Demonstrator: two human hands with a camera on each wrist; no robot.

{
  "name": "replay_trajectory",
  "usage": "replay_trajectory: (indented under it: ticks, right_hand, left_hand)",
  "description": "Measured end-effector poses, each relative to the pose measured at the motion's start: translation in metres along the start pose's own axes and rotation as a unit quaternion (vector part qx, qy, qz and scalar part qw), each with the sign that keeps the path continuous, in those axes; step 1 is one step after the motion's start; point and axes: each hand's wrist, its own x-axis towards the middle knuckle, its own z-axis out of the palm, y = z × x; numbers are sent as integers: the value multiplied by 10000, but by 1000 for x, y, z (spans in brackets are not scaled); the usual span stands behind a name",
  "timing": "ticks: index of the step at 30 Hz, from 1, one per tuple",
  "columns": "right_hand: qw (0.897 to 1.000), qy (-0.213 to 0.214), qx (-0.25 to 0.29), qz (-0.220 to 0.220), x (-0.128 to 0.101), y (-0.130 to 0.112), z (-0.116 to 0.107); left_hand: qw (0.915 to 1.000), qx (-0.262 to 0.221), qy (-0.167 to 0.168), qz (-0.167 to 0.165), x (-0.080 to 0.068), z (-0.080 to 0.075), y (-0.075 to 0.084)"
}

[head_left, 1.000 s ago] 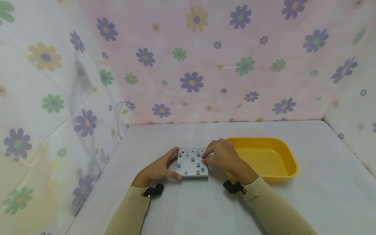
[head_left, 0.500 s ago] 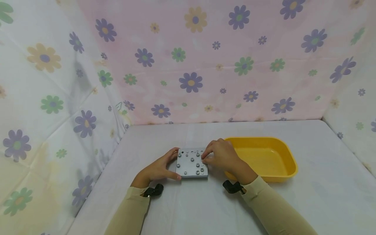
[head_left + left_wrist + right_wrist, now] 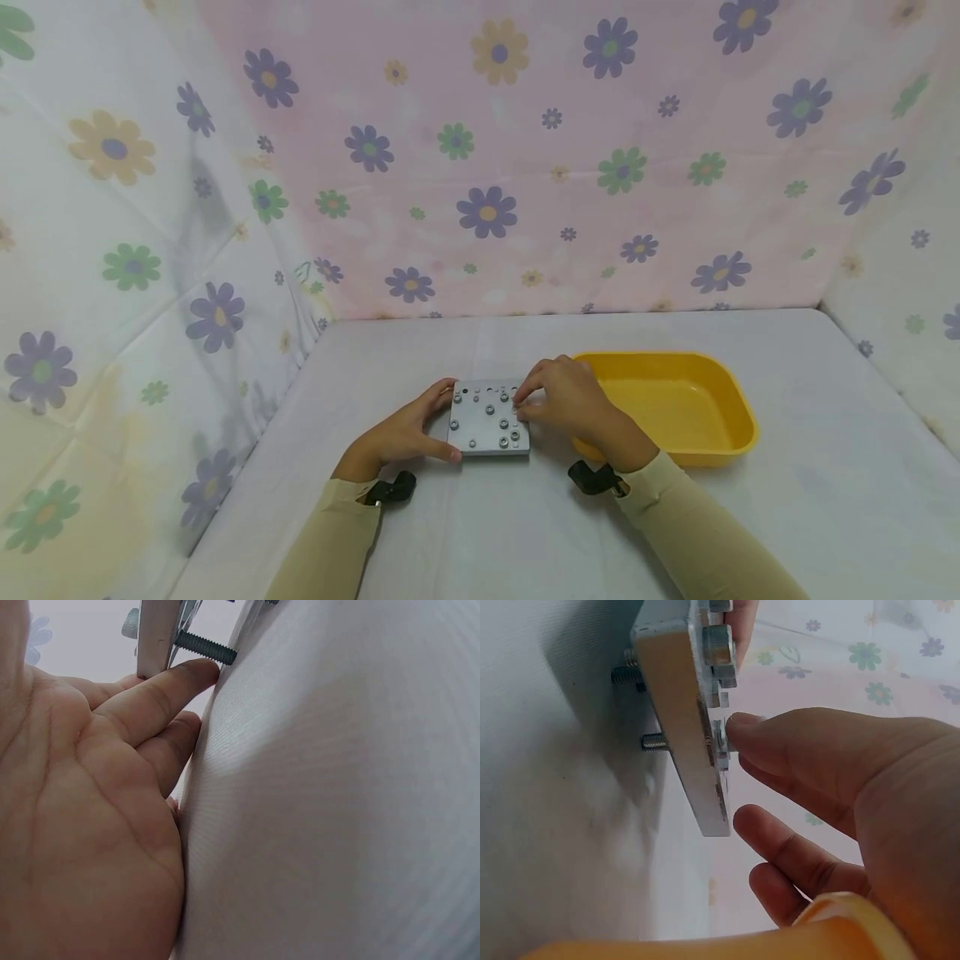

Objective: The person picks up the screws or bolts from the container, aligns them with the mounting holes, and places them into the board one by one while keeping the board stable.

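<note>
A silver metal plate [image 3: 474,427] with several socket-head bolts in its face lies before me in the head view. My left hand [image 3: 401,429] holds its left side, thumb at the near corner and fingers at the far one. At the right edge, my right hand [image 3: 573,404] pinches a bolt [image 3: 721,742] with thumb and forefinger; the fingertips partly hide its head. Threaded shanks stick out beneath the plate, such as one bolt end [image 3: 206,648] beside a left fingertip in the left wrist view. The plate's underside stands off the cloth.
To the right, a yellow plastic tray [image 3: 675,408] stands close behind my right hand and wrist. White cloth covers the table [image 3: 510,533]. A flowered curtain [image 3: 420,167] rises at the back and along both sides.
Both hands keep their places on the plate and the bolt. Only a slight shift of the whole head view shows.
</note>
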Motion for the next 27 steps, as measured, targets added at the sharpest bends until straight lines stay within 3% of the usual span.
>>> replay_trajectory:
  ticks: [10, 27]
  right_hand:
    - [9988, -168, 437, 121, -1, 0, -8]
    - [9980, -582, -49, -239, -12, 12, -32]
  left_hand:
    - [9999, -66, -52, 132, 1, 0, -1]
    - [9996, -107, -95, 246, -1, -1, 0]
